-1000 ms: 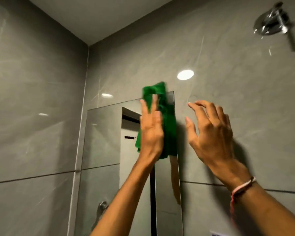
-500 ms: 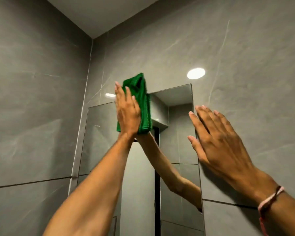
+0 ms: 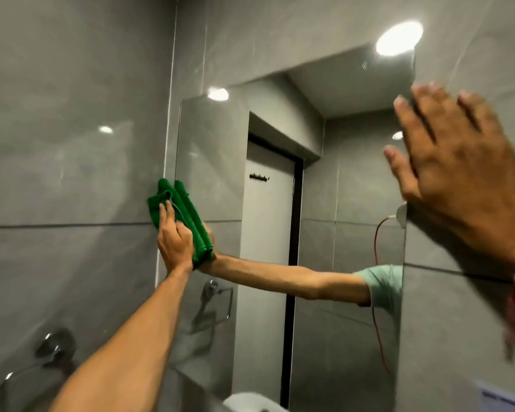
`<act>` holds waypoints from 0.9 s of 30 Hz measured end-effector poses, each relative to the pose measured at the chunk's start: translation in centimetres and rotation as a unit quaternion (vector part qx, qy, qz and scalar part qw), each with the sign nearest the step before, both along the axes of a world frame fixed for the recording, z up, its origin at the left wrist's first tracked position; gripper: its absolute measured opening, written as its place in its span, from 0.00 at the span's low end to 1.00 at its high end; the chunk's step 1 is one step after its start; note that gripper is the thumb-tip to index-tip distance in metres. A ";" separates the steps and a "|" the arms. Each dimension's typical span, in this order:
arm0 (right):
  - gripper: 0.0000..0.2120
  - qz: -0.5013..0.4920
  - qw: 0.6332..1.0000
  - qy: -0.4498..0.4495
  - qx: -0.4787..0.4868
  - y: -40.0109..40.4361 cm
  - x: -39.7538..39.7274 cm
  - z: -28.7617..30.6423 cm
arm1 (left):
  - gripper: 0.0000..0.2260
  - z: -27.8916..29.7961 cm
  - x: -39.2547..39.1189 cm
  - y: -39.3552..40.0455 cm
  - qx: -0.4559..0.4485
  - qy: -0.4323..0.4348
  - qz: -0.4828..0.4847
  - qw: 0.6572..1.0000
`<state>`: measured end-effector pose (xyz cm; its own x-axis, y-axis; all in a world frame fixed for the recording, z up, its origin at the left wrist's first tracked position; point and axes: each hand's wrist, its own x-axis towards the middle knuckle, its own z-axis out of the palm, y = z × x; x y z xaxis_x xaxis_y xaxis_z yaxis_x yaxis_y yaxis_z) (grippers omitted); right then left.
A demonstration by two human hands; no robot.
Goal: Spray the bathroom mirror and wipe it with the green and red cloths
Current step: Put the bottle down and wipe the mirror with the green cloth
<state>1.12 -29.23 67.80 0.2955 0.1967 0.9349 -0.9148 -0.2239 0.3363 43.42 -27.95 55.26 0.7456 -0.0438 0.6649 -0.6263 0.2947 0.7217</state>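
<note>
The frameless bathroom mirror (image 3: 333, 179) hangs on a grey tiled wall and fills the middle of the view. My left hand (image 3: 173, 242) presses a folded green cloth (image 3: 191, 221) flat against the mirror's left edge, about halfway down. My right hand (image 3: 458, 179) rests with fingers spread on the wall at the mirror's right edge and holds nothing; it looks blurred. The mirror reflects my left arm and a pale green sleeve. No red cloth or spray bottle is in view.
A chrome towel ring (image 3: 46, 356) is fixed to the left wall, low down. The mirror reflects a white door with hooks, a red cord and a ceiling light. Something white (image 3: 250, 401) shows at the bottom edge.
My left hand has swept the green cloth from the mirror's top right, across the top, down to the left edge. The view has moved closer and lower; my right hand stays by the right edge.
</note>
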 end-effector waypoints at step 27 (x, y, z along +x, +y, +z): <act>0.28 0.074 0.990 -0.076 0.088 5.2 -5.7 0.2 | 0.28 9.8 -29.8 0.7 -0.034 -0.496 0.000 0.868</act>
